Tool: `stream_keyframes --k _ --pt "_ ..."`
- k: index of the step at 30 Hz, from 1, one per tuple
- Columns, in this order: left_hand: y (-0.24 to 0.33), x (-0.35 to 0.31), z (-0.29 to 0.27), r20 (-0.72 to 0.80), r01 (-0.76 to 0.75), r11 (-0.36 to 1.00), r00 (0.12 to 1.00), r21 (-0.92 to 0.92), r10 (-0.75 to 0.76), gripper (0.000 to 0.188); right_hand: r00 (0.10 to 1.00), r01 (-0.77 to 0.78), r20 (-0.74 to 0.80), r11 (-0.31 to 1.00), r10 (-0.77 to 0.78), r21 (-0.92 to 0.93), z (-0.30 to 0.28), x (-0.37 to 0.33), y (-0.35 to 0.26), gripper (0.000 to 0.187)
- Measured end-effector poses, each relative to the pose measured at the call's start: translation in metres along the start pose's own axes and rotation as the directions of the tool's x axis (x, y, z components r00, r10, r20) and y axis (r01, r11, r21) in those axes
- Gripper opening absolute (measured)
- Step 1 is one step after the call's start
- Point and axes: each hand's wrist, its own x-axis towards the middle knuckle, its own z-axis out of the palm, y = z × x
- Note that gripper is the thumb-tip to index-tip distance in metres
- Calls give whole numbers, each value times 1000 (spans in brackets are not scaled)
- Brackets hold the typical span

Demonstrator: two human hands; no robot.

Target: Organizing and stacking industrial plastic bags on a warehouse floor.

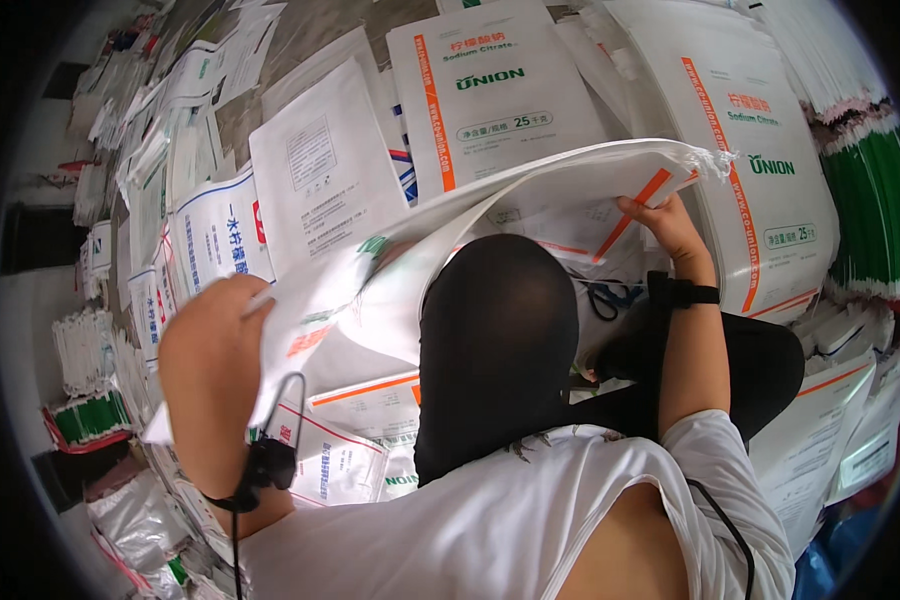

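A large white woven sack (pixel 410 240) with orange stripes bends in an arch across my raised knee. My right hand (pixel 670 225) grips its right part, thumb against the inner face beside an orange stripe. At the left end, my left hand (pixel 210 330) is closed on the sack's edge; its fingers are partly hidden and slightly smeared by motion. Loose white threads (pixel 710 160) fray from the sack's upper right corner. Both wrists wear black straps.
Flat white sacks with orange stripes (pixel 505 100) lie beyond my knee, with another pile (pixel 760 170) at the right. A plain-printed white sack (pixel 325 165) sits left of them. Green-edged bundles (pixel 870 210) stand far right. Folded sack stacks (pixel 85 350) line the left side.
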Motion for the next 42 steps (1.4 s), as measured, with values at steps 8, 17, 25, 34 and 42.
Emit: stream_keyframes --k 8,17,25,34,42 --pt "11 -76 52 71 165 954 986 -252 -152 16 1000 4 4 988 -4 -153 -3 -30 -3 43" --pt "-22 -115 58 -55 389 906 914 -169 -403 22 958 270 -72 957 -278 -104 46 -31 -61 25" --pt "-120 -176 47 -227 530 813 784 -240 -578 35 370 927 385 306 -846 -217 138 -44 -279 27" --pt "-78 -185 109 -157 74 384 829 -920 -536 64 336 887 680 -23 -652 -460 191 -162 -412 37" --pt "-65 -182 163 -32 239 328 764 -914 -645 34 612 719 459 213 -644 -661 172 -199 -410 34"
